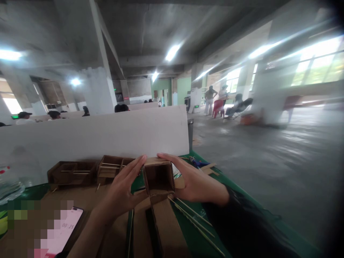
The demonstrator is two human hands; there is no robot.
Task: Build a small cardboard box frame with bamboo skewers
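Note:
Between my two hands is a small square cardboard box (159,178), its open end facing me. A long cardboard strip (170,224) runs from its lower edge toward me. My left hand (125,188) presses on the box's left side, fingertips at the top edge and thumb low. On the opposite side my right hand (192,181) grips the box, its fingertips also at the top edge. Thin wooden sticks (197,222) lie on the green table to the right of the strip. Two brown cardboard structures with sticks across them, a left one (72,173) and a right one (111,166), stand behind my left hand.
A white partition (107,134) borders the far side of the green table (231,190). A phone (66,229) lies at lower left, near a clear plastic bottle (12,184). A blue-handled tool (197,163) rests at the right edge. Several people are farther off.

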